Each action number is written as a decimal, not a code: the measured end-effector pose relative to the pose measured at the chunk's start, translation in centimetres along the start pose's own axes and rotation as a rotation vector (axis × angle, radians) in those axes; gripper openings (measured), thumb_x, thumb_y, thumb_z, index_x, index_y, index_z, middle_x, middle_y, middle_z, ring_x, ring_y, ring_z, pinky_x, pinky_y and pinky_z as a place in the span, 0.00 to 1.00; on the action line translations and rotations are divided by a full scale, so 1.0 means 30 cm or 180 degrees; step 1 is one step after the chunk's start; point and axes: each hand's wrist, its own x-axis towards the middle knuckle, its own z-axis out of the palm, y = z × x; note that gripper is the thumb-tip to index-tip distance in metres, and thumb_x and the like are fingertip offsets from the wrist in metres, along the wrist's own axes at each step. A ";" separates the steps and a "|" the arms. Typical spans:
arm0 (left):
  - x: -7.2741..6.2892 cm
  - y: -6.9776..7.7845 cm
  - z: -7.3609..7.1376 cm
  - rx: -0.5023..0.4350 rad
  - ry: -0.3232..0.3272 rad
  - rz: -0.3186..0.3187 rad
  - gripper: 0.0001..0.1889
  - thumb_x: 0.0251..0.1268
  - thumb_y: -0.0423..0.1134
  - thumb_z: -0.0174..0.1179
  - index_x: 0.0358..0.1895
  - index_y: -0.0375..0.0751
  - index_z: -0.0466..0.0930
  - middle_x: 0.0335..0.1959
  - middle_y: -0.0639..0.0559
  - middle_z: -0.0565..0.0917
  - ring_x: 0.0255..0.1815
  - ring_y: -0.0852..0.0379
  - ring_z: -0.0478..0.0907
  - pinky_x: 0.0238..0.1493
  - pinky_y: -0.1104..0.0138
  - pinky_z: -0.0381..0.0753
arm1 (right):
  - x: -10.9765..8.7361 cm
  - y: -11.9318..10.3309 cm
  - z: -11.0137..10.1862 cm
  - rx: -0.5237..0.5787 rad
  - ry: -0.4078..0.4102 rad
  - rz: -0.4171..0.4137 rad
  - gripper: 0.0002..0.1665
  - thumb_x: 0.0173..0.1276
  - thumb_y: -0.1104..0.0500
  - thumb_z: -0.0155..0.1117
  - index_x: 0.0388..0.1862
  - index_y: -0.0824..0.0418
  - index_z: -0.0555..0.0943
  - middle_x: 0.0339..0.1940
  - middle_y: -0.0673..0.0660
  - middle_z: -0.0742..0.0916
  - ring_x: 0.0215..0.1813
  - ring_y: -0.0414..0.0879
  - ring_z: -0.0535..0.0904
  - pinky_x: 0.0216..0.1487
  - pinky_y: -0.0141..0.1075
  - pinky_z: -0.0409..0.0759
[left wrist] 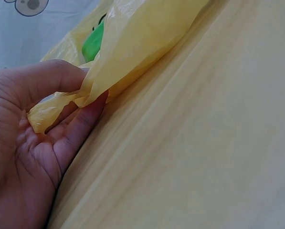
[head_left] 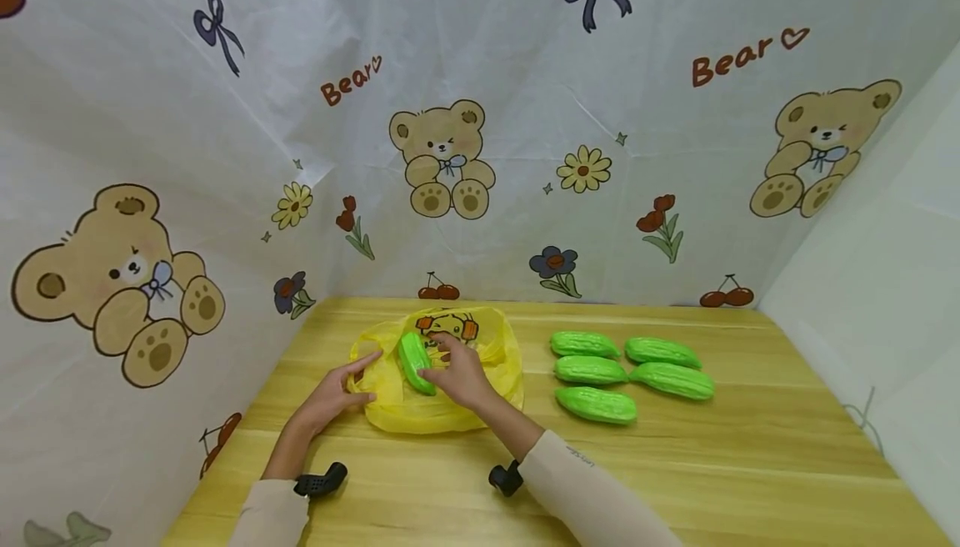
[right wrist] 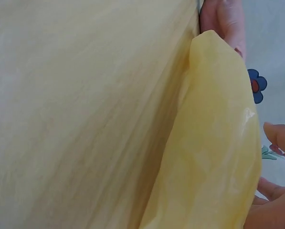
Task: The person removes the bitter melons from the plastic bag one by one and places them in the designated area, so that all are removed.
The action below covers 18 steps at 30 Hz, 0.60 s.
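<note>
A yellow plastic bag (head_left: 427, 414) with a printed cartoon lies mouth up on the table. My left hand (head_left: 327, 399) holds its left edge; in the left wrist view, thumb and fingers of the left hand (left wrist: 42, 138) pinch the thin yellow film (left wrist: 137, 43). One green bitter melon (head_left: 414, 359) lies inside the bag's mouth. Over that mouth is my right hand (head_left: 462, 376), its thumb tip close beside the melon. In the right wrist view, the right hand's (right wrist: 278, 195) thumb and fingers are spread apart, partly beyond the bag's puffed side (right wrist: 209, 138).
Several more bitter melons (head_left: 596, 404) lie in two loose columns to the right of the bag on the wooden table (head_left: 750, 464). A bear-printed sheet (head_left: 517, 113) hangs behind and at the left. At the right edge is a thin pale cord (head_left: 866, 422).
</note>
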 end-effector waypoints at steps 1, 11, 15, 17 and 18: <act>0.001 0.001 0.002 -0.0016 -0.0001 -0.0002 0.39 0.62 0.32 0.70 0.77 0.40 0.65 0.74 0.39 0.68 0.53 0.48 0.61 0.53 0.69 0.63 | 0.002 0.006 0.002 0.0022 0.0000 0.0011 0.37 0.65 0.60 0.74 0.72 0.63 0.72 0.64 0.71 0.78 0.61 0.67 0.77 0.51 0.53 0.82; 0.002 -0.001 0.010 -0.0074 -0.0032 -0.0108 0.40 0.61 0.34 0.72 0.77 0.44 0.66 0.77 0.45 0.65 0.58 0.48 0.62 0.59 0.69 0.63 | 0.016 0.054 0.029 0.0167 0.0038 0.0134 0.39 0.64 0.59 0.76 0.71 0.66 0.72 0.63 0.73 0.78 0.60 0.67 0.77 0.50 0.51 0.83; 0.005 -0.004 0.002 -0.0065 -0.0005 -0.0047 0.39 0.62 0.33 0.71 0.77 0.45 0.66 0.72 0.43 0.70 0.53 0.48 0.61 0.54 0.67 0.64 | 0.025 0.050 0.039 0.0136 0.0047 0.0110 0.40 0.62 0.60 0.78 0.69 0.69 0.73 0.61 0.73 0.80 0.60 0.67 0.77 0.51 0.53 0.82; 0.006 -0.004 0.000 -0.0068 -0.0005 -0.0038 0.39 0.61 0.34 0.71 0.77 0.44 0.66 0.72 0.43 0.70 0.53 0.48 0.61 0.54 0.68 0.64 | 0.026 0.050 0.046 0.0099 0.0038 0.0125 0.41 0.60 0.60 0.78 0.69 0.71 0.72 0.60 0.72 0.80 0.59 0.66 0.77 0.51 0.53 0.82; 0.007 -0.004 0.000 -0.0064 -0.0005 -0.0042 0.40 0.61 0.34 0.71 0.77 0.44 0.66 0.73 0.43 0.69 0.54 0.48 0.61 0.55 0.68 0.63 | 0.027 0.053 0.051 0.0067 0.0037 0.0127 0.41 0.60 0.60 0.79 0.69 0.71 0.72 0.60 0.72 0.81 0.59 0.66 0.77 0.51 0.53 0.82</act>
